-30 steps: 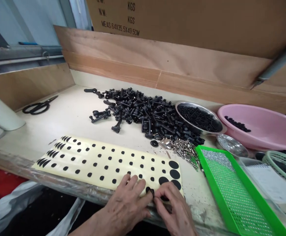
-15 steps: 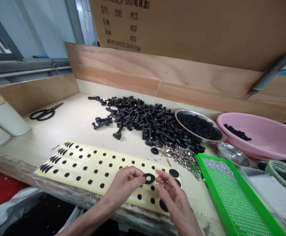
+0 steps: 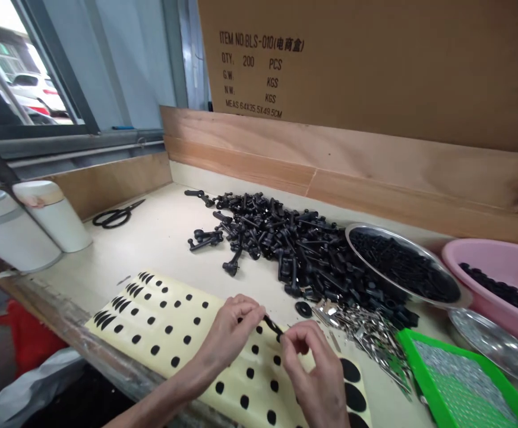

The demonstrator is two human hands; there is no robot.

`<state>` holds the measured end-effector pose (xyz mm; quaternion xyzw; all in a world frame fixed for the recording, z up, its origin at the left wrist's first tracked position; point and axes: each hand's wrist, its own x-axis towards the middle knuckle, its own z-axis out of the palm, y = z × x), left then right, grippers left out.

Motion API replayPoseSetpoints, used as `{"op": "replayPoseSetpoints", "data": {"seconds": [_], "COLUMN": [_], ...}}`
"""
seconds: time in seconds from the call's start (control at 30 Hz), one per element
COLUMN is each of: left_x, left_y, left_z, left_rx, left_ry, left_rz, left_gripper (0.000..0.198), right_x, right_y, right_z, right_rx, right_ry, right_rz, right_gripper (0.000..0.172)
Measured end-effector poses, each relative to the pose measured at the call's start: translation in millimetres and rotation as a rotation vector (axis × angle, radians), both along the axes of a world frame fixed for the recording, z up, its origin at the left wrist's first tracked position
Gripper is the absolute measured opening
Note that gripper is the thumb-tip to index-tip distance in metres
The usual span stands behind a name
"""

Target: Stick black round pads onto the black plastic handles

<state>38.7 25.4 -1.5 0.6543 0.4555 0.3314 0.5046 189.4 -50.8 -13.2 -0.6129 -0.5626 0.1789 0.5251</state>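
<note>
My left hand [image 3: 230,333] and my right hand [image 3: 315,377] are raised just above a cream backing sheet [image 3: 170,324] dotted with black round stickers. Together they pinch a thin black ring-shaped sticker [image 3: 272,326], seen nearly edge-on between the fingertips. Both hands' fingers are closed on it. A big pile of black plastic parts [image 3: 286,249] lies behind the sheet, and a single black washer-like piece [image 3: 303,309] rests on the table near my right hand.
A steel bowl [image 3: 377,270] of black screws, a pink basin [image 3: 486,267], a heap of small silver metal parts [image 3: 366,333] and a green tray [image 3: 446,398] are at the right. Scissors [image 3: 116,216] and white containers [image 3: 56,223] are at the left. A cardboard box [image 3: 375,65] stands behind.
My hands peeled a black ring off the sheet's near edge and lifted it. It now sits edge-on between my fingertips. My view has shifted left and up.
</note>
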Motion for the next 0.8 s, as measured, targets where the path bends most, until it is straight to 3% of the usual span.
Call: {"op": "replayPoseSetpoints", "data": {"seconds": [0.07,0.13,0.2,0.27,0.33,0.4,0.57,0.67,0.8], "left_x": [-3.5,-8.1,-13.0,-17.1,-20.1,-21.4,-5.8,13.3,30.5], "left_y": [28.2,60.7,88.0,101.4,97.1,78.5,20.9,6.4,5.2], "left_z": [-9.9,-16.1,-17.1,-14.0,-9.0,-4.5,-1.5,-4.8,-12.0], "left_rx": [0.205,0.292,0.277,0.197,0.094,-0.084,-0.754,-0.817,-0.760], "left_ry": [0.157,0.296,0.338,0.317,0.293,0.202,-0.480,-0.642,-0.663], "left_rz": [0.136,0.227,0.227,0.189,0.125,0.027,-0.132,-0.160,-0.154], "left_gripper": [0.038,0.046,0.041,0.035,0.036,0.043,0.045,0.036,0.026], "right_x": [-5.7,-6.8,-2.3,6.4,16.1,22.4,13.1,4.0,6.7], "right_y": [1.6,3.0,4.8,6.7,8.6,10.6,14.6,13.3,9.5], "right_z": [-2.1,-4.8,-7.7,-10.7,-12.8,-13.0,-4.0,-1.3,-7.6], "right_rx": [0.199,0.299,0.300,0.252,0.183,0.078,-0.200,-0.209,-0.190], "right_ry": [-0.109,-0.140,-0.126,-0.081,0.020,0.184,0.632,0.791,0.780], "right_rz": [-0.014,-0.045,-0.107,-0.158,-0.187,-0.174,0.006,0.077,0.015], "right_gripper": [0.014,0.012,0.011,0.011,0.014,0.019,0.028,0.029,0.025]}}
